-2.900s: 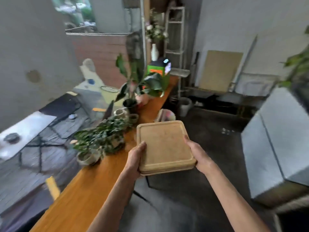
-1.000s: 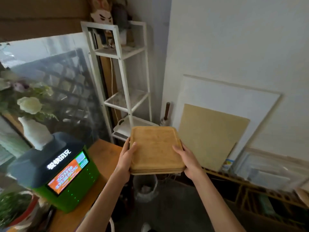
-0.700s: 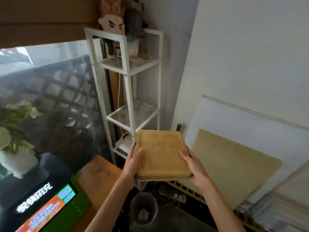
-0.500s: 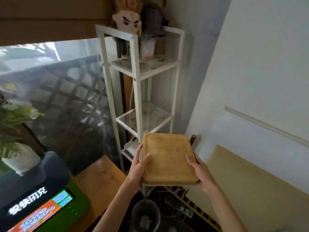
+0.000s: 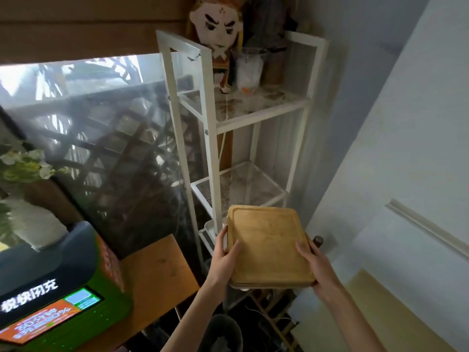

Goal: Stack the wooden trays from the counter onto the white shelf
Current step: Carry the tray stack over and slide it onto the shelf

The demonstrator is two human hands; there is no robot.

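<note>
Wooden trays (image 5: 269,247), a tan square stack, sit gripped between my left hand (image 5: 223,257) and right hand (image 5: 314,262), thumbs on top, held in front of the white metal shelf (image 5: 212,158), beside the wooden counter (image 5: 157,270).

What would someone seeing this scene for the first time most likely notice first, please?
Probably the wooden trays, a small stack gripped at its two sides by the left hand and right hand, low in the middle of the view. Just behind stands the white shelf, with a plush doll at its top. At lower left, a green machine with a lit screen sits on the counter.
</note>
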